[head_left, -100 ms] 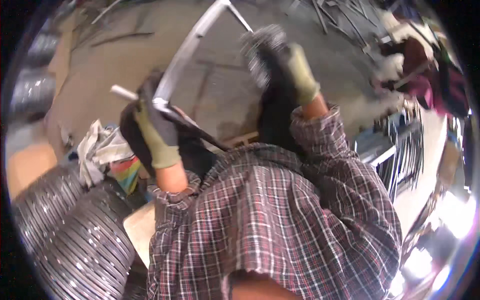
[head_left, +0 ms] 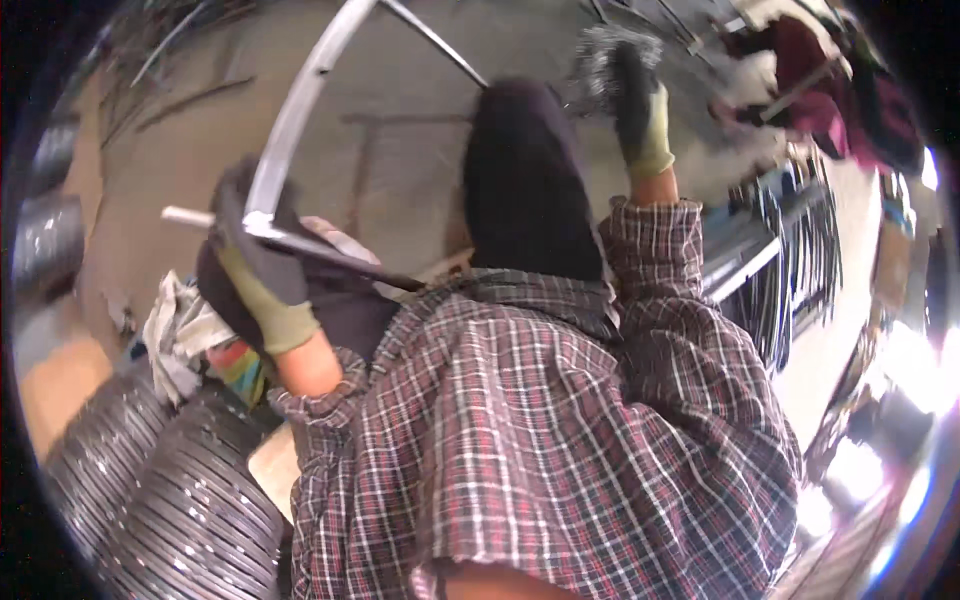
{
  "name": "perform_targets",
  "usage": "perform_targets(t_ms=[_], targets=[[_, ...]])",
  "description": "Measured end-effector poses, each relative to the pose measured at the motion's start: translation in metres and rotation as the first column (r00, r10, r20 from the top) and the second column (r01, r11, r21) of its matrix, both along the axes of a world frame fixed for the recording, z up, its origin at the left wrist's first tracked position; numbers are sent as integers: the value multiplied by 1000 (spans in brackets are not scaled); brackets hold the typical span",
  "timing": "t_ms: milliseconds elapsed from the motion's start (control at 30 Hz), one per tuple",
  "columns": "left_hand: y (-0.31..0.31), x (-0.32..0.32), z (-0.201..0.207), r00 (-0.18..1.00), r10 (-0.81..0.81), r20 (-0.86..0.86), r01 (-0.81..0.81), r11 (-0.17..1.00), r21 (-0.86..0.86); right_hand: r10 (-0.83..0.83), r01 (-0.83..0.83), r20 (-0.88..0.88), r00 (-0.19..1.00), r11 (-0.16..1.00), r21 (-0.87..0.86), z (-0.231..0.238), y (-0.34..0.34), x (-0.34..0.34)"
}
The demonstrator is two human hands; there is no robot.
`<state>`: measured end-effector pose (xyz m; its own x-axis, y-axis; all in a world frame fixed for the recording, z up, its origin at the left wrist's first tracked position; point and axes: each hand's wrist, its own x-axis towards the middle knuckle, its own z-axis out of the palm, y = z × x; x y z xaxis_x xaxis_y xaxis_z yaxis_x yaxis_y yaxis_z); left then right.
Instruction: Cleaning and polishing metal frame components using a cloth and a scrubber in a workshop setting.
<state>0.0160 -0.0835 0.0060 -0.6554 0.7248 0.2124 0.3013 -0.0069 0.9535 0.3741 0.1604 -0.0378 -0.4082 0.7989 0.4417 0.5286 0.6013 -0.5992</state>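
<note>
In a dark glove with a pale green cuff, my left hand [head_left: 262, 275] is closed around the lower corner of a thin metal frame [head_left: 298, 120]. One light bar of the frame rises from that hand to a bend at the top edge. From there a thinner bar [head_left: 440, 42] slopes down to my dark-clad knee [head_left: 525, 170]. A short pale end [head_left: 187, 215] sticks out left of the glove. My right hand [head_left: 645, 118], gloved alike, is out beyond the knee, apart from the frame. Its fingers are closed on a silvery, blurred wad of wire wool [head_left: 612, 65].
Large ribbed dark coils [head_left: 190, 500] stand at lower left, beside crumpled rags [head_left: 185, 325]. Many thin dark rods [head_left: 800, 250] hang from a rack on the right. Loose metal strips [head_left: 195, 100] lie on the floor. Maroon and white cloth [head_left: 810, 85] is heaped at upper right.
My right hand has swung right, away from the frame and past my knee, with the wire wool. The frame and my left hand appear further left as the view shifts.
</note>
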Motion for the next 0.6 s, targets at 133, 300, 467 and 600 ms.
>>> perform_targets(t_ms=[133, 300, 467, 600], targets=[[-5, 5, 2, 893, -97, -440, -22, 966, -259, -655, 163, -438, 616, 651, -742, -101, -35, 141], [-19, -22, 7, 924, -76, -375, -76, 924, -376, -746, 293, 193, 638, 3, -956, -243, -157, 209], [-28, -47, -15, 932, -46, -360, -62, 957, -283, -596, 399, -71, 800, 617, -678, -274, -243, 183], [-19, -32, 16, 975, 119, -190, -162, 960, -227, -665, 722, 461, 588, 173, -670, -288, -289, 164]])
